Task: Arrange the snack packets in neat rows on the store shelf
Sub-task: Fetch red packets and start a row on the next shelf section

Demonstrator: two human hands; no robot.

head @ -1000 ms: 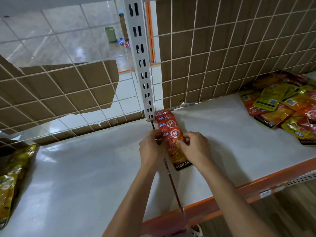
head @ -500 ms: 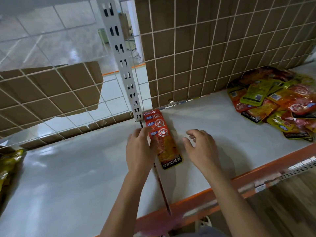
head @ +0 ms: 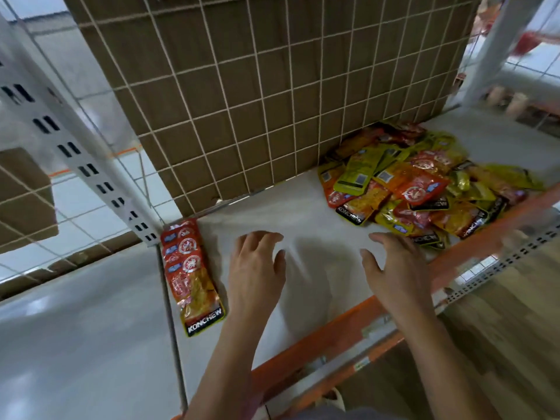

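Observation:
A short overlapping row of red and yellow snack packets lies flat on the white shelf, running from the slotted upright toward the front edge. A loose heap of red, orange and yellow packets sits at the right against the wire back. My left hand hovers over bare shelf just right of the row, fingers spread, holding nothing. My right hand is also empty with relaxed fingers, its fingertips close to the nearest packets of the heap.
A wire grid backed with brown cardboard closes the back of the shelf. A white slotted upright stands at the left. The orange front rail runs diagonally below my hands. Another white upright stands at the far right.
Both hands have let go of the packet row and moved right over the bare shelf. The view has swung right, bringing the heap closer to my right hand.

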